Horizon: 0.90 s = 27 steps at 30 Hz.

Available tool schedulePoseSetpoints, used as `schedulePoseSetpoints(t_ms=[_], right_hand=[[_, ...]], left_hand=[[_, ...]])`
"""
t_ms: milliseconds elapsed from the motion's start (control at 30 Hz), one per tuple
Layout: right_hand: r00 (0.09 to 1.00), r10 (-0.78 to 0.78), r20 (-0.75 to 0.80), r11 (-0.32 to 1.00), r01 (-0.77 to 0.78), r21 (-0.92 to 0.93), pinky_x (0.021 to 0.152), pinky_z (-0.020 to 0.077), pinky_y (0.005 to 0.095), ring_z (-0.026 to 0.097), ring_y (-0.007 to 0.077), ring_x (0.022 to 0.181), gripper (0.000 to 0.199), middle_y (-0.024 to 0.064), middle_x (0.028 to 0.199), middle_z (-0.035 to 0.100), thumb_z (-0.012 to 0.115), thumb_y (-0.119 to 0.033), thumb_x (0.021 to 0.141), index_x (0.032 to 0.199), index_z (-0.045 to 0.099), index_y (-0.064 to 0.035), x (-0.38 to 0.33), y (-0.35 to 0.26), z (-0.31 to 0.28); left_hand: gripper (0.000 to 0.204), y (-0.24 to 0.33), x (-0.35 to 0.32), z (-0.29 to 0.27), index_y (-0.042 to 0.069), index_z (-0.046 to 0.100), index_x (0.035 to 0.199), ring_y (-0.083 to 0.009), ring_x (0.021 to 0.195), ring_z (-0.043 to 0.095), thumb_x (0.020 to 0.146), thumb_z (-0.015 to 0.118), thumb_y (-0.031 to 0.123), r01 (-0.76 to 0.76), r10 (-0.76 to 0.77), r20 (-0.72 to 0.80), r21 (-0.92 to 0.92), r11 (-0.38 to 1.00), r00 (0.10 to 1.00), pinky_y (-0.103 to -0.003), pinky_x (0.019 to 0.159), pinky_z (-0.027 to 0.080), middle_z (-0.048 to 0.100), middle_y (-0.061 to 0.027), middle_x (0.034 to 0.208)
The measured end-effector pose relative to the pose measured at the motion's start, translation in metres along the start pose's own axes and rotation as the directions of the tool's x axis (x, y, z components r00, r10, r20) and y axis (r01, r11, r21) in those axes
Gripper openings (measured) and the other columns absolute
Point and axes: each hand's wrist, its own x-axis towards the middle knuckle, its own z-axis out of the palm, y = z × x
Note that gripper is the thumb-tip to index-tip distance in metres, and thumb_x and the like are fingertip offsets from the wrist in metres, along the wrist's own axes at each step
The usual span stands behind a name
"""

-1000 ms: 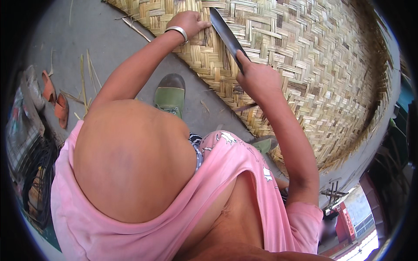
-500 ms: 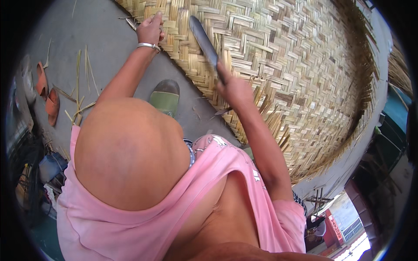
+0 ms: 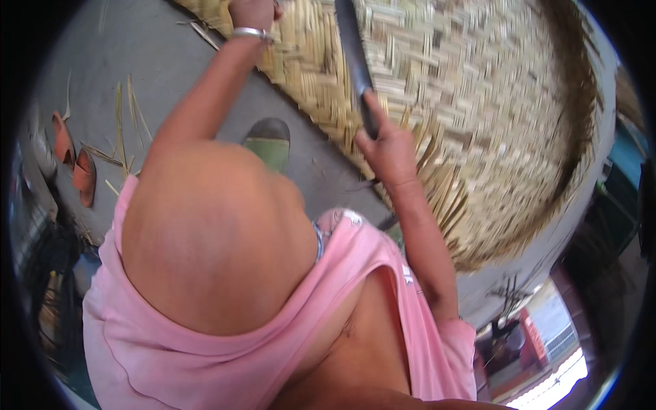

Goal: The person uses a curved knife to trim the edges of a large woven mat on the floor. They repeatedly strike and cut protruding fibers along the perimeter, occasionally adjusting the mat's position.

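Observation:
A large woven mat of flat pale strips (image 3: 471, 102) lies on the floor ahead and to the right. Over it, my right hand (image 3: 389, 152) grips the dark handle of a long flat-bladed knife (image 3: 351, 46); the blade points away from me, its tip cut off by the top edge. Loose strip ends (image 3: 441, 195) stick out of the weave beside my right wrist. At the upper left, my left hand (image 3: 253, 12) is at the mat's near-left border, fingers curled and partly out of frame. Whether it holds a strip is hidden.
My green boot (image 3: 270, 145) stands on the grey floor (image 3: 184, 75) beside the mat's border. Orange sandals (image 3: 83, 178) and loose strips (image 3: 120, 116) lie to the left. The mat's right side curls up into a raised rim (image 3: 577, 116). Dark clutter (image 3: 65, 301) is at lower left.
My left hand has moved farther away along the mat's border, to the top of the picture. My right hand has shifted slightly right, and the knife points more directly away from me.

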Motion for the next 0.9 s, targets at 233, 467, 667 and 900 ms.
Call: schedulePoseSetpoints(t_ms=[233,467,667,900], right_hand=[[0.971,0.186,0.148,0.957,-0.145,-0.253,0.066,0.0543,0.0452,0.067,0.0326,0.070,0.072,0.0153,0.078,0.067,0.067,-0.021,0.078,0.144,0.041,-0.0322,-0.068,0.061,0.038],[0.905,-0.039,-0.424,0.997,0.066,0.048,0.063,0.0542,0.0436,0.067,0.0335,0.067,0.070,0.0158,0.080,0.068,0.065,-0.023,0.079,0.144,0.041,-0.0302,-0.071,0.056,-0.053],[0.821,0.091,-0.563,0.990,-0.137,-0.040,0.056,0.0468,0.0271,0.052,0.0106,0.057,0.074,0.0035,0.072,0.060,0.067,-0.016,0.083,0.149,0.034,-0.0200,-0.119,0.109,-0.144],[0.589,0.449,-0.672,0.805,-0.594,0.018,0.074,0.0503,0.0399,0.065,0.0315,0.079,0.051,0.0168,0.088,0.066,0.061,-0.026,0.080,0.126,0.053,-0.0041,-0.278,0.201,-0.152]], left_hand=[[0.026,-0.022,0.022,0.060,0.007,0.056,0.073,-0.0112,0.038,0.043,0.091,0.061,0.024,0.038,-0.033,0.131,-0.030,0.999,0.991,-0.027,0.034,0.036,0.048,-0.0001,0.053],[0.027,0.017,0.029,0.159,0.006,0.059,0.074,-0.0110,0.040,0.045,0.090,0.064,0.028,-0.026,0.058,0.385,-0.087,0.996,0.921,-0.027,0.036,0.036,0.047,0.0001,0.053],[0.018,0.047,-0.010,0.211,0.006,0.059,0.078,-0.0129,0.042,0.047,0.088,0.064,0.021,-0.181,0.150,0.561,0.000,0.983,0.814,-0.027,0.036,0.036,0.048,-0.0020,0.055],[0.037,0.029,-0.030,0.233,0.004,0.066,0.087,-0.0041,0.053,0.048,0.091,0.067,0.041,-0.502,0.131,0.808,0.221,0.836,0.574,-0.020,0.049,0.036,0.050,0.0030,0.059]])
